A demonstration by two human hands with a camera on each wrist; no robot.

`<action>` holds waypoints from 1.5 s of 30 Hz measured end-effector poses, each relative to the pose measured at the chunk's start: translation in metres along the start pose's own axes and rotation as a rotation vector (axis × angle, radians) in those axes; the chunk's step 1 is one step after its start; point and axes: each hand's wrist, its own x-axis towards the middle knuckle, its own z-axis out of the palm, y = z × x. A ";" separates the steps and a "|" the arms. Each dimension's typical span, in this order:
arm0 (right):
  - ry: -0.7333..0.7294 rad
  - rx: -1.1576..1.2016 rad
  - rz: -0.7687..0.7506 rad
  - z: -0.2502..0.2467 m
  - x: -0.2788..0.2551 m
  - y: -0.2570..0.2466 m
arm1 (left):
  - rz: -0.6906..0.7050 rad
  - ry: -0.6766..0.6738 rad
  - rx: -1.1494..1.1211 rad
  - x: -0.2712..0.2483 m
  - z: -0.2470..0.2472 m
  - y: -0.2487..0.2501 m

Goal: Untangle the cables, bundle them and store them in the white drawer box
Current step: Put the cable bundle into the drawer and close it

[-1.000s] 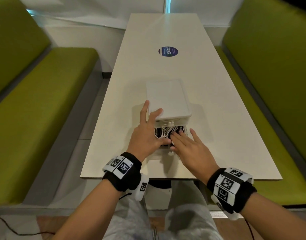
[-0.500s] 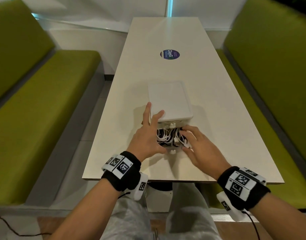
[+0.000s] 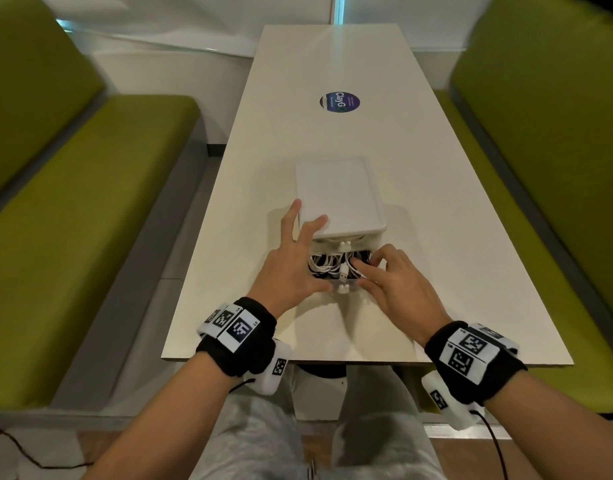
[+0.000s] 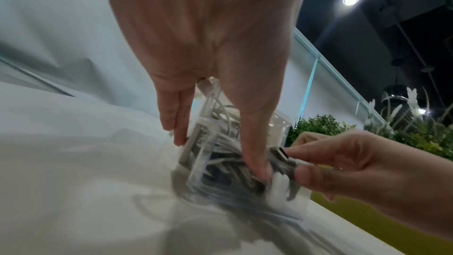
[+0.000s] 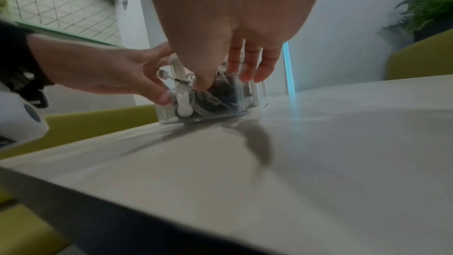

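The white drawer box (image 3: 339, 199) stands on the table, its clear bottom drawer (image 3: 333, 284) pulled out toward me. White and black cables (image 3: 327, 268) fill that drawer. My left hand (image 3: 307, 252) rests with straight fingers on the box's left top edge and side, thumb at the drawer's front left corner. My right hand (image 3: 360, 275) reaches in from the right and pinches a white cable just behind its USB plug (image 3: 343, 274). The left wrist view shows the plug (image 4: 282, 154) sticking up between my hands. In the right wrist view my right thumb dips into the drawer (image 5: 213, 115).
The long white table (image 3: 436, 271) has a round blue sticker (image 3: 339, 102) at its far end. Green benches (image 3: 90, 220) (image 3: 558, 168) flank it. The table's front edge (image 3: 333, 362) lies just behind my wrists. The box's upper drawer knob (image 3: 343, 243) sits above the cables.
My right hand lifted off the cables, swung to the drawer's right side, and now pinches the cable by the plug. The left hand has stayed on the box.
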 end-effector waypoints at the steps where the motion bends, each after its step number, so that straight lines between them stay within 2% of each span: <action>1: -0.015 0.016 0.012 -0.001 0.000 0.001 | 0.004 -0.016 -0.017 0.000 -0.005 -0.002; 3: -0.041 0.053 0.033 -0.004 -0.001 0.002 | -0.016 -0.018 -0.134 -0.003 -0.020 -0.012; 6: -0.060 0.081 0.039 -0.006 0.000 0.002 | -0.193 0.093 -0.370 -0.013 -0.042 -0.029; 9: -0.099 0.113 0.042 -0.008 0.001 0.003 | -0.315 0.071 -0.285 -0.023 -0.049 -0.032; 11: -0.139 0.158 0.033 -0.012 0.001 0.009 | -0.284 0.066 -0.261 -0.026 -0.041 -0.022; 14: -0.165 0.203 0.020 -0.018 -0.002 0.017 | -0.158 0.197 -0.271 -0.024 -0.022 0.002; 21: -0.063 0.260 0.041 -0.016 -0.008 0.019 | 0.008 0.319 -0.122 -0.020 0.011 0.020; 30: 0.028 0.218 0.074 -0.013 -0.006 0.010 | -0.062 0.095 0.105 -0.007 0.020 0.025; 36: 0.012 0.197 0.122 -0.012 -0.006 0.001 | -0.151 -0.043 0.170 -0.001 0.018 0.026; 41: 0.008 0.206 0.148 -0.012 0.000 -0.006 | -0.151 -0.127 0.185 0.006 0.013 0.026; 45: -0.018 0.215 0.215 -0.011 0.006 -0.012 | -0.069 -0.221 0.242 0.004 0.010 0.027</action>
